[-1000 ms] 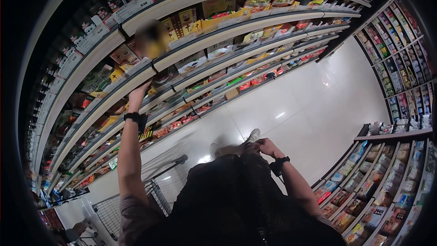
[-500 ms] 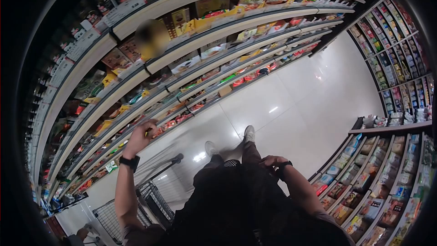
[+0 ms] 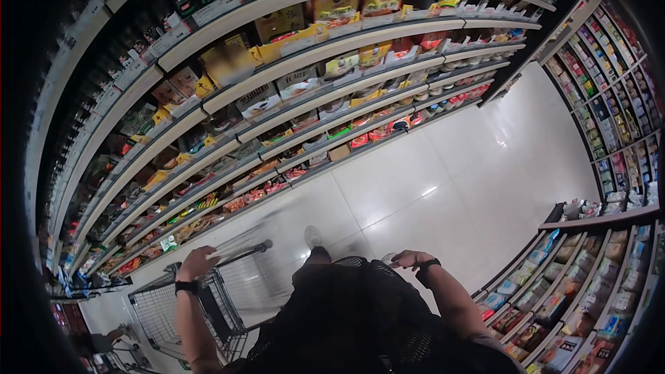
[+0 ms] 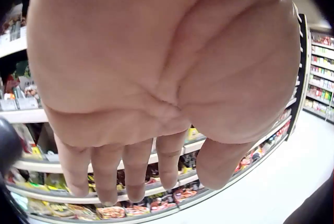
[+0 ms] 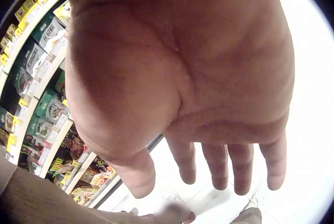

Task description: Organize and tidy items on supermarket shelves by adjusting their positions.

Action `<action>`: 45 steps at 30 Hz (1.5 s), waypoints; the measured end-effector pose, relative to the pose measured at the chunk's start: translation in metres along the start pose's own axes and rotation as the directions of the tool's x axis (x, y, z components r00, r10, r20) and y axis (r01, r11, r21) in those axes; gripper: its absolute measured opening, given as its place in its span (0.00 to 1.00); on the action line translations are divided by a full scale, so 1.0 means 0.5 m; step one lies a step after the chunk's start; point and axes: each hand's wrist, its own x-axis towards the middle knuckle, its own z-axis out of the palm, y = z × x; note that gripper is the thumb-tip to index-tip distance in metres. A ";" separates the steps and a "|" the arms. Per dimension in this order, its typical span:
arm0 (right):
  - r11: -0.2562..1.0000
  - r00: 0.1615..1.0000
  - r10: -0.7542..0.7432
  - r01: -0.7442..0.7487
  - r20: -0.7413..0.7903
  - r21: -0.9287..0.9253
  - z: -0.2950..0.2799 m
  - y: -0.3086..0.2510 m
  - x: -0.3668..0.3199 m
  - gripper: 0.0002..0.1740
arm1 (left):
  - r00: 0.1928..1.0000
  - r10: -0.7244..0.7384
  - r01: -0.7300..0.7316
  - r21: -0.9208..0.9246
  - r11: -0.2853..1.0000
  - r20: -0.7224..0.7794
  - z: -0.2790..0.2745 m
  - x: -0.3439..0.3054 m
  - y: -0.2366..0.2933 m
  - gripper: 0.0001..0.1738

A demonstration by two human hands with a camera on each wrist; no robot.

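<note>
My left hand (image 3: 199,263) hangs over the shopping cart (image 3: 156,305), right by its handle bar (image 3: 242,251) in the head view. Nothing is in its palm; the left wrist view shows the fingers (image 4: 135,177) loosely extended and spread. On the other side of my body, my right hand (image 3: 413,260) hovers above the floor. Its palm is bare too, with the fingers (image 5: 242,169) relaxed and apart in the right wrist view. Each wrist carries a black band.
Long curved shelves (image 3: 332,47) of packaged foods run along the left and front. Lower racks (image 3: 575,291) of packets stand at the right, with more shelving (image 3: 603,90) beyond. A pale shiny floor (image 3: 415,173) lies between. Another person (image 3: 104,341) is partly visible at lower left.
My left hand has come down from the shelf, back toward the cart. My right hand has loosened from its curled pose near the body. My feet have shifted.
</note>
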 end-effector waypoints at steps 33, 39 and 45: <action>0.791 0.610 -0.599 0.552 -0.518 -0.264 -0.540 -0.150 -0.186 0.21 | 0.735 0.111 -0.475 -0.390 0.789 -0.669 -0.152 0.729 0.906 0.20; 0.677 0.439 -0.724 0.600 -0.533 -0.425 -0.672 -0.390 -0.188 0.19 | 0.700 0.152 -0.470 -0.289 0.834 -0.698 -0.142 0.801 0.890 0.17; 0.578 0.167 -0.751 0.634 -0.639 -0.514 -0.781 -0.608 -0.135 0.27 | 0.520 0.081 -0.344 -0.122 0.931 -0.850 -0.109 0.845 0.894 0.17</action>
